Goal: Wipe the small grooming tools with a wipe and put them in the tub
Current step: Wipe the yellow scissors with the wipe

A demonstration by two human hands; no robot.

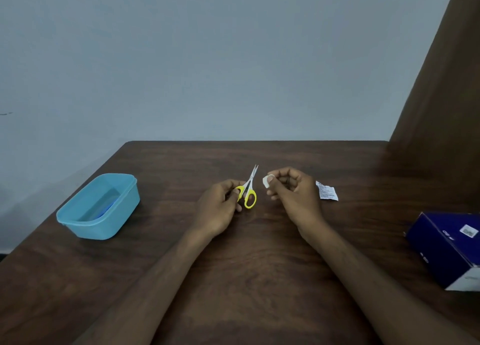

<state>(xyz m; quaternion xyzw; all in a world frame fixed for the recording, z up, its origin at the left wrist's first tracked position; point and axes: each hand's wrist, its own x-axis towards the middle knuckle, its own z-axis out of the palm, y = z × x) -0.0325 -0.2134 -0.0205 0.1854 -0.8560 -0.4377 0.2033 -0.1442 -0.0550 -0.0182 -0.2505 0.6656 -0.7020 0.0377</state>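
Observation:
Small scissors (pixel 250 188) with yellow handles and thin steel blades point away from me at the middle of the table. My left hand (pixel 220 204) grips them by one handle loop. My right hand (pixel 291 191) pinches a small folded white wipe (pixel 266 182) between thumb and forefinger, just right of the blades and apart from them. The light blue tub (pixel 78 221) stands at the left of the table, with something blue lying inside it.
A torn white wipe sachet (pixel 327 191) lies right of my right hand. A dark blue box (pixel 449 248) sits at the table's right edge. The brown wooden table (pixel 233 279) ends at a pale wall behind; a brown panel rises at the far right.

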